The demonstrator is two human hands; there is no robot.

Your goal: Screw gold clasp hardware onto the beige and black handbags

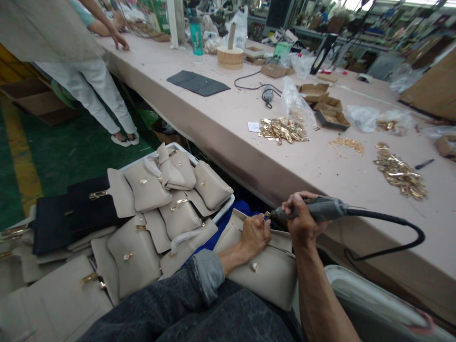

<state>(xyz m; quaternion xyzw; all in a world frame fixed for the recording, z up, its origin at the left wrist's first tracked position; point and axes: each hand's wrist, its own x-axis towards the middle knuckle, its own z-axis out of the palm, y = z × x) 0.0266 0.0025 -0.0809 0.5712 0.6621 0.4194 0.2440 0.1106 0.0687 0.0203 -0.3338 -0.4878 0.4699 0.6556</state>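
A beige handbag [274,270] lies across my lap, with a small metal knob on its front. My left hand [255,232] is closed at the edge of its flap, fingers pinched round a small gold clasp [266,216]. In my right hand [302,218] is a grey electric screwdriver [324,209], gripped round its front part. The tool lies nearly level, its tip pointing left and meeting the clasp or very close to it. Its black cord [392,218] loops out to the right. My fingers partly hide the flap and the clasp.
Left of me, beige handbags [135,247] and black ones [67,213] fill a white bin [228,204]. Along the pink-topped table [221,114] lie gold hardware piles [285,129], small boxes [333,118] and a dark sheet [197,83]. A white tub [342,275] stands right; a person [81,61] stands far left.
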